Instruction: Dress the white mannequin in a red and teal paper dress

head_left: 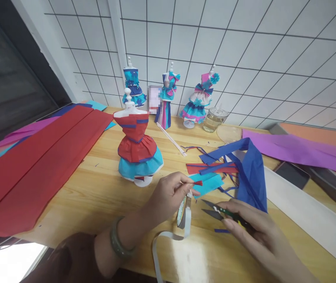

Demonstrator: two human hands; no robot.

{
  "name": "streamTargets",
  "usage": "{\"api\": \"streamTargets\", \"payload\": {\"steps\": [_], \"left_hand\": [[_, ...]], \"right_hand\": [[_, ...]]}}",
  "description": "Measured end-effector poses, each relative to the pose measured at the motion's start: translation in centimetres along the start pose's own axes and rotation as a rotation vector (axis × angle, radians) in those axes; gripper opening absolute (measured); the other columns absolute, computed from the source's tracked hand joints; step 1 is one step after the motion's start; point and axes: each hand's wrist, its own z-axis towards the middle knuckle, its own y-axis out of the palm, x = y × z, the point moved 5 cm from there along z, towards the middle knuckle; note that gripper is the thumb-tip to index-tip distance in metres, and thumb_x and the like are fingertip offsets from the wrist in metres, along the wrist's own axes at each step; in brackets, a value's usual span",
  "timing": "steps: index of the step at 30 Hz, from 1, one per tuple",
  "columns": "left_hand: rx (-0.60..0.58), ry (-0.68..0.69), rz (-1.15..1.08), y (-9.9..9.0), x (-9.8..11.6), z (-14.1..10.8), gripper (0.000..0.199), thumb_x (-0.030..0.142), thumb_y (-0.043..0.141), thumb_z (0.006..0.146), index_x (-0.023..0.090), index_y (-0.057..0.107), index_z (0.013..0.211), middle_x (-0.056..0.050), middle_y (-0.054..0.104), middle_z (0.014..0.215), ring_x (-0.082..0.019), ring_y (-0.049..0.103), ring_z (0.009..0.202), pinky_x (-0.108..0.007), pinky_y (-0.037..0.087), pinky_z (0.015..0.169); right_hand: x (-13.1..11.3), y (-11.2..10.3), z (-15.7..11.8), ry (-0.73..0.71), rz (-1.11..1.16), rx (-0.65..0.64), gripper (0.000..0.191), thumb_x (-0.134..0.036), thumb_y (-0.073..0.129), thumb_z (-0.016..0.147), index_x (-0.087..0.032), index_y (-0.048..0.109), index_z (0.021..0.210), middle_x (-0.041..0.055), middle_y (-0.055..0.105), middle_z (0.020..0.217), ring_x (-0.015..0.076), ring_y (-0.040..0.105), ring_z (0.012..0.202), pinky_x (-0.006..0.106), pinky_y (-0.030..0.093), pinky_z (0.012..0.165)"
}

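Observation:
Between the thumb and fingers of my left hand (172, 196) is a small red paper piece (197, 183), gathered at the pinch and flared at its free end. My right hand (252, 228) grips thread snips (215, 210), whose dark blades are apart and point left toward my left hand. Just below my left hand stands a roll of double-sided tape (181, 212), with a pale strip (170, 235) trailing toward me. Behind my left hand is a small dress form (136, 145) in a red bodice and a red and light-blue skirt. A light-blue paper piece (207, 184) lies beyond my fingertips.
Red paper sheets (44, 161) cover the left side. Dark-blue paper (252, 173) and cut strips lie right, near purple paper (297, 151) and a phone (292, 175). Dressed forms (197, 102) and a glass jar (214, 121) line the tiled wall.

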Motion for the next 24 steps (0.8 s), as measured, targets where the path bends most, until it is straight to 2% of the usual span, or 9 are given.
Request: {"api": "streamTargets", "payload": {"steps": [5,7,9,12,14,16,18,21,24], "left_hand": [[0.074,0.01,-0.029,-0.4,-0.1,0.1,0.015,0.031,0.054,0.086,0.016,0.054,0.084,-0.004,0.068,0.075,-0.021,0.07,0.08,-0.029,0.054,0.067],[0.089,0.022,-0.013,-0.4,-0.1,0.1,0.014,0.03,0.052,0.087,0.016,0.053,0.085,-0.006,0.069,0.078,-0.021,0.07,0.081,-0.029,0.054,0.069],[0.094,0.041,0.009,-0.4,0.0,0.1,0.014,0.029,0.051,0.087,0.016,0.053,0.085,-0.006,0.069,0.08,-0.02,0.069,0.084,-0.03,0.054,0.073],[0.098,0.081,0.06,-0.4,0.3,0.0,0.013,0.028,0.049,0.088,0.017,0.053,0.085,-0.006,0.068,0.08,-0.02,0.069,0.087,-0.029,0.054,0.073],[0.113,0.109,0.12,-0.4,0.5,-0.1,0.012,0.027,0.049,0.088,0.017,0.054,0.084,-0.007,0.068,0.082,-0.02,0.068,0.088,-0.028,0.053,0.071],[0.134,0.136,0.196,-0.5,0.8,-0.2,0.012,0.026,0.048,0.088,0.017,0.055,0.084,-0.007,0.068,0.086,-0.02,0.067,0.089,-0.028,0.053,0.072],[0.152,0.159,0.264,-0.6,1.0,-0.4,0.012,0.025,0.048,0.088,0.018,0.056,0.084,-0.007,0.068,0.087,-0.019,0.066,0.09,-0.028,0.052,0.074],[0.167,0.175,0.319,-0.9,1.2,-0.5,0.012,0.025,0.047,0.089,0.019,0.057,0.086,-0.007,0.066,0.087,-0.019,0.066,0.088,-0.029,0.051,0.076],[0.174,0.194,0.338,-1.0,1.4,-0.6,0.012,0.024,0.047,0.089,0.018,0.057,0.087,-0.006,0.065,0.086,-0.018,0.065,0.086,-0.028,0.05,0.075]], "right_hand": [[3.5,0.6,-0.7,0.047,-0.284,0.021,0.032,-0.036,0.046,0.091,-0.021,0.058,0.116,0.0088,0.07,0.102,0.0235,0.068,0.088,0.032,0.056,0.07],[4.8,1.3,-0.7,0.044,-0.405,0.013,0.03,-0.038,0.045,0.091,-0.021,0.061,0.111,0.0084,0.07,0.097,0.0238,0.067,0.085,0.036,0.055,0.071],[5.2,1.8,-0.7,-0.009,-0.483,0.032,0.029,-0.038,0.046,0.09,-0.021,0.065,0.105,0.0093,0.069,0.096,0.0249,0.066,0.084,0.04,0.054,0.074],[3.8,1.4,-0.2,-0.06,-0.48,0.13,0.029,-0.038,0.049,0.088,-0.022,0.066,0.106,0.0117,0.065,0.104,0.029,0.061,0.097,0.047,0.049,0.082],[2.1,1.0,0.4,-0.048,-0.308,0.152,0.027,-0.036,0.049,0.089,-0.023,0.067,0.104,0.0107,0.065,0.105,0.0277,0.059,0.101,0.044,0.049,0.083],[0.5,1.1,1.3,0.034,-0.045,0.12,0.026,-0.036,0.046,0.09,-0.023,0.068,0.094,0.0089,0.067,0.097,0.0237,0.061,0.095,0.035,0.052,0.077],[-0.8,2.2,2.2,0.132,0.165,0.014,0.029,-0.039,0.046,0.09,-0.021,0.068,0.087,0.0076,0.068,0.09,0.0212,0.063,0.085,0.032,0.052,0.073],[-2.1,4.5,3.2,0.226,0.438,-0.186,0.028,-0.041,0.049,0.088,-0.02,0.067,0.09,0.0044,0.068,0.085,0.0184,0.062,0.077,0.03,0.05,0.071],[-2.6,6.0,3.5,0.277,0.614,-0.254,0.028,-0.042,0.051,0.086,-0.017,0.063,0.083,0.0016,0.064,0.072,0.0155,0.058,0.067,0.026,0.047,0.063]]}}
